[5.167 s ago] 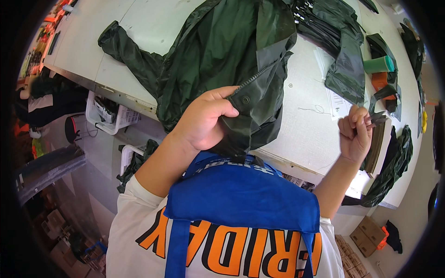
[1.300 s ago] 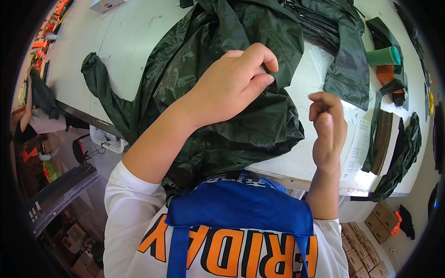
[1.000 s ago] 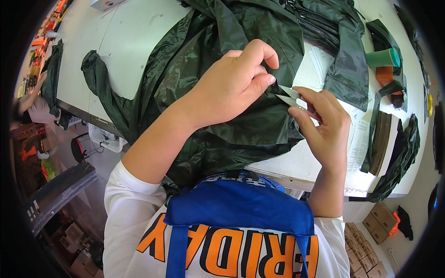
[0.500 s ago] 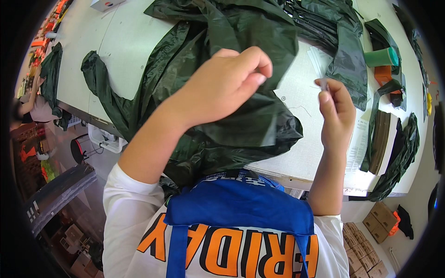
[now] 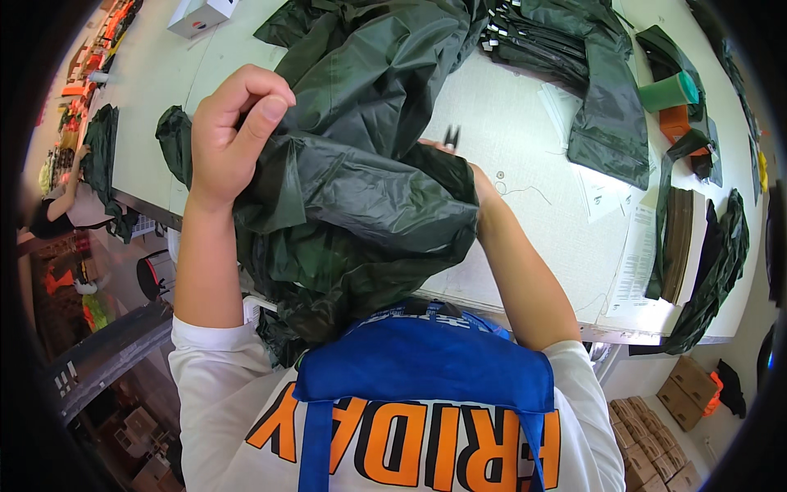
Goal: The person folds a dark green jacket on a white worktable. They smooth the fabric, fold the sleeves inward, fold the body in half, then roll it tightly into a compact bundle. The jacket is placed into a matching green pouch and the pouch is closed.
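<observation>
Dark green glossy garment [image 5: 361, 197], crumpled and heavily creased, lies bunched at the table's [image 5: 525, 164] near edge. Left hand [image 5: 234, 135], at 10 o'clock, pinches a raised fold. Right hand [image 5: 479, 184] mostly buried under fabric; grip cannot be determined.

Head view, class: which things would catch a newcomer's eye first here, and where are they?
The dark green garment fills the middle, bunched over the white table. The left hand pinches a fold of it at upper left, while the right hand is hidden behind the cloth. A stack of folded green garments lies at the top.
</observation>
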The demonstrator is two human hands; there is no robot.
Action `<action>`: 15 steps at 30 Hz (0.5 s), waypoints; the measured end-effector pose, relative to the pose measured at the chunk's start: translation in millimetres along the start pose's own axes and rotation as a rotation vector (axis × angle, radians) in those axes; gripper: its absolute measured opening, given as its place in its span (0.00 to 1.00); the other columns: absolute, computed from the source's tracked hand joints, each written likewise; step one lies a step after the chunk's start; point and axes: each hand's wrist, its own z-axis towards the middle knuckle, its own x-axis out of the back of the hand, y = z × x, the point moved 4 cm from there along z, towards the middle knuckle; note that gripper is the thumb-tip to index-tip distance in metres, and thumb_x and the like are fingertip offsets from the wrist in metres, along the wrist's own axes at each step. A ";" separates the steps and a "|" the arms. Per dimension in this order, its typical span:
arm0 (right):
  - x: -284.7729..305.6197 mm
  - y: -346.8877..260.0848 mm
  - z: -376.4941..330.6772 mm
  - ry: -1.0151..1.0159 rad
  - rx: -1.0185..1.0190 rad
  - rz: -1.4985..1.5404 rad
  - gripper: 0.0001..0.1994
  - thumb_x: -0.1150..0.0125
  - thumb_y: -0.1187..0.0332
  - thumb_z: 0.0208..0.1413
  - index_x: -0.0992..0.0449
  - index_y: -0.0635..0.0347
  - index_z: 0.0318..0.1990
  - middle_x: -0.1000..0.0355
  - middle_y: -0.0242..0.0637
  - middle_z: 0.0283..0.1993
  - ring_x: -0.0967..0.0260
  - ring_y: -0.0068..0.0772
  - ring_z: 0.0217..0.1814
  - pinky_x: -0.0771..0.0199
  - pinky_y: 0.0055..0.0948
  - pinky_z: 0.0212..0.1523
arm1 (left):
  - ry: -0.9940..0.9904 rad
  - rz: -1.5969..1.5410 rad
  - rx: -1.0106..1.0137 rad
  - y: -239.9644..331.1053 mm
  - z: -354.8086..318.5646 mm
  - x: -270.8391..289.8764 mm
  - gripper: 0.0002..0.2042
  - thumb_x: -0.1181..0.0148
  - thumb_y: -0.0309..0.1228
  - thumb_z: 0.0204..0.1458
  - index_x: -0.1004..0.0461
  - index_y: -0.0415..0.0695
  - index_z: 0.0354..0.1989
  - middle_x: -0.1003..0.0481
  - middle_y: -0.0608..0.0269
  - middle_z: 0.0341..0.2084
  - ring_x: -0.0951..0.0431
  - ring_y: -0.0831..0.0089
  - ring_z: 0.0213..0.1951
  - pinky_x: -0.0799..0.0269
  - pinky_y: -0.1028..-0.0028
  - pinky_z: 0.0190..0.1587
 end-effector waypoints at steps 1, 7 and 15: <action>-5.1 -2.1 -2.0 -0.019 0.008 -0.024 0.17 0.56 0.57 0.64 0.31 0.56 0.53 0.28 0.36 0.47 0.29 0.32 0.47 0.28 0.33 0.50 | 0.015 0.005 0.010 -0.2 1.2 3.7 0.11 0.49 0.36 0.58 0.30 0.39 0.33 0.34 0.68 0.26 0.42 0.84 0.24 0.47 0.84 0.27; -31.5 -4.2 -31.2 -0.114 0.007 -0.194 0.20 0.53 0.53 0.62 0.30 0.57 0.51 0.27 0.34 0.39 0.29 0.23 0.34 0.26 0.23 0.37 | 0.143 -0.015 0.061 -4.3 3.1 16.6 0.10 0.52 0.32 0.60 0.30 0.39 0.32 0.36 0.72 0.23 0.42 0.85 0.24 0.47 0.84 0.28; 1.3 -13.3 -61.3 0.190 0.299 -0.649 0.07 0.40 0.72 0.48 0.34 0.57 0.31 0.40 0.25 0.25 0.47 0.15 0.21 0.48 0.16 0.21 | 0.140 0.016 0.047 -7.3 1.5 4.0 0.08 0.48 0.31 0.58 0.29 0.39 0.30 0.30 0.72 0.24 0.35 0.85 0.26 0.40 0.82 0.31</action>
